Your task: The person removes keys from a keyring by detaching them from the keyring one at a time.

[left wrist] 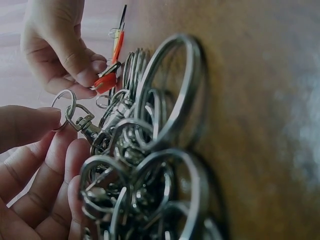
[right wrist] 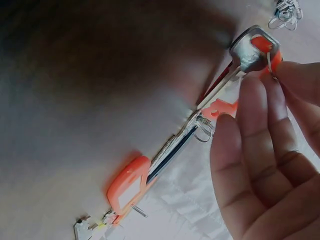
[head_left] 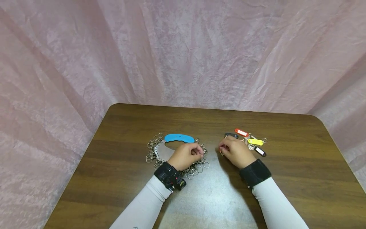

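A curved metal key holder [head_left: 163, 152] with a blue handle [head_left: 179, 137] lies on the table, its edge hung with many key rings. My left hand [head_left: 186, 156] reaches over it, thumb and fingertip pinching one split ring [left wrist: 74, 106] that hangs from a small swivel clasp [left wrist: 87, 125]. To its right, my right hand [head_left: 236, 152] pinches a thin ring between thumb and fingers. On that ring are a silver key [right wrist: 248, 52] and an orange key tag [right wrist: 275, 61], partly covered by the fingers. The two hands are a short distance apart.
Beyond the right hand lie more tagged keys: a red tag [head_left: 241, 132], a yellow tag [head_left: 255, 142] and black tags, one of them [head_left: 260, 151] nearest the front. A pink curtain [head_left: 200, 57] hangs behind the wooden table's far edge [head_left: 183, 107].
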